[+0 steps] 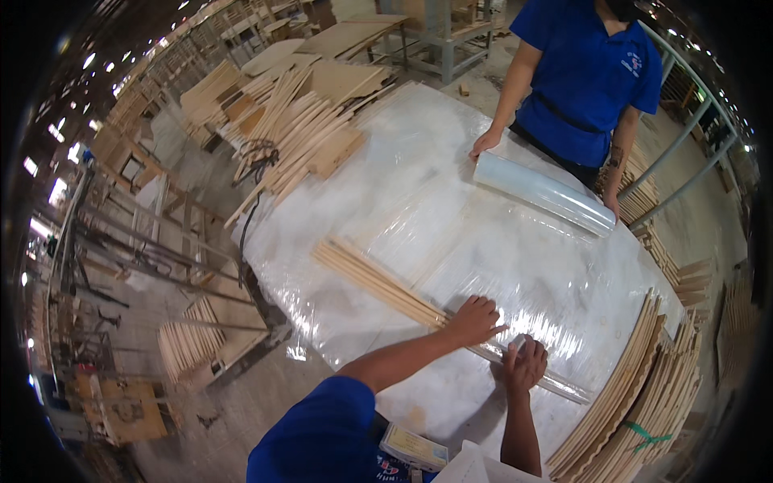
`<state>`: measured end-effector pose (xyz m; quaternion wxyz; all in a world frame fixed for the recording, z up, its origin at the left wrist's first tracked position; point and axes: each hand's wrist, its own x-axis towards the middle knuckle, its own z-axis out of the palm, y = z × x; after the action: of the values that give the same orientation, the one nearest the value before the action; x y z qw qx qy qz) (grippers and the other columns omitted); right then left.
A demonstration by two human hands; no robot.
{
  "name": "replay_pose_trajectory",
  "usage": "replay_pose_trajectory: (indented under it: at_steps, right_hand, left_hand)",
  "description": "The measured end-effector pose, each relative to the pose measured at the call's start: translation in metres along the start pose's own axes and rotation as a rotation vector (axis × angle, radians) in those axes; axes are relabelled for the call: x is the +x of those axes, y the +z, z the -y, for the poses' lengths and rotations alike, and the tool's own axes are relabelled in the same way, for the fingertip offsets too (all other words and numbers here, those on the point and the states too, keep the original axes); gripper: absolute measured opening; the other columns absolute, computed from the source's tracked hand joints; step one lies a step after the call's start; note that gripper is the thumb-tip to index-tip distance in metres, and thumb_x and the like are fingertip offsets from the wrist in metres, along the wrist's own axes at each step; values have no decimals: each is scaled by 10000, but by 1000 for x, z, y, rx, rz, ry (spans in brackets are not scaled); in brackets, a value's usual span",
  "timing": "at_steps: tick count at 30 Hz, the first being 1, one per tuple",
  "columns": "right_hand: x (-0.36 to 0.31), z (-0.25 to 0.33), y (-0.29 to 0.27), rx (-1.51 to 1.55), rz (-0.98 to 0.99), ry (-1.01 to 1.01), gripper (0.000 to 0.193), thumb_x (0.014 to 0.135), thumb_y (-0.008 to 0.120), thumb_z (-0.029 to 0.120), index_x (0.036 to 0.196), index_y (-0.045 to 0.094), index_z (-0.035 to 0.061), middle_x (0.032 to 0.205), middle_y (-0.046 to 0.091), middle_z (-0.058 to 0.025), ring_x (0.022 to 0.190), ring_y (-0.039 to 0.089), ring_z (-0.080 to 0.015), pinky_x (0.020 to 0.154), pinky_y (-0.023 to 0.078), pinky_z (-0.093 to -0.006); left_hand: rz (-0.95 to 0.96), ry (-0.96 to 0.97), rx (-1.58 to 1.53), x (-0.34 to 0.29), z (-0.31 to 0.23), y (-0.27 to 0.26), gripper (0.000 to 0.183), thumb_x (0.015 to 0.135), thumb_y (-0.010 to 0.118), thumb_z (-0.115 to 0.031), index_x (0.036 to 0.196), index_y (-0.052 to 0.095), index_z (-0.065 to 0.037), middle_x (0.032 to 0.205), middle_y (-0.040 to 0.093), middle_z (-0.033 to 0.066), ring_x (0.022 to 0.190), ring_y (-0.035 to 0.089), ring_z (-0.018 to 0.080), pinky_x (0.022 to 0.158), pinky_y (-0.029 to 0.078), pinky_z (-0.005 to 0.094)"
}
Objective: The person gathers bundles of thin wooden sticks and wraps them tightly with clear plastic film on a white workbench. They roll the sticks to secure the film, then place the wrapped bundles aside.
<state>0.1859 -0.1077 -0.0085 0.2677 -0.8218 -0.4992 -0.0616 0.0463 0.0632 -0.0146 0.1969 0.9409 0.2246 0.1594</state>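
A bundle of thin, pale wooden strips (378, 283) lies slantwise across the plastic-covered table (322, 322). Its right part is under shiny clear film (564, 388). My left hand (473, 324) rests over the bundle where the film begins, fingers curled and thumb stretched to the right; what its fingers grip is hidden. Just right of it, my right hand (525, 366) is closed around a small whitish object (519, 344), mostly covered by the fingers. Across the table, a person in a blue shirt (584, 72) has both hands at the ends of a roll of clear plastic film (543, 195).
Loose wooden strips and boards (302, 133) are heaped at the table's far left. Long strips (624, 394), some with wavy edges, stack along the near right, with a green tie (646, 435) on them. A metal rail (684, 64) stands behind the other person.
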Motion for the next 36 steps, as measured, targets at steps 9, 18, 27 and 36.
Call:
replay_pose_trajectory:
  at_steps: [9,18,27,36]
  right_hand:
    - [40,-35,6,33,-75,96,323,941,783,369,908,678,65,846,645,-163,850,637,-402,785,501,-521]
    - [-87,42,-9,27,67,78,641,825,813,680,942,716,58,969,653,-135,959,639,-341,867,500,-477]
    - [-98,65,-9,-90,-8,127,514,1076,590,452,1462,599,112,1511,548,-233,1477,456,-440,1268,258,-670]
    - [49,8,24,-144,-230,323,625,1066,608,473,1554,536,89,1616,466,-274,1512,398,-520,1227,297,-693]
  left_hand:
    - [223,79,3,10,-8,-17,860,808,702,-835,1114,755,-34,1114,739,145,1122,696,318,969,557,446]
    - [252,143,125,-92,-12,-43,700,710,879,-705,870,729,-40,891,726,140,896,723,323,790,584,463]
    - [11,202,-58,-70,-17,-51,617,735,905,-626,911,699,-72,945,689,102,932,659,339,861,513,488]
    - [-276,173,51,-68,46,-29,529,853,874,-461,1178,689,-86,1235,643,146,1175,596,373,1007,448,556]
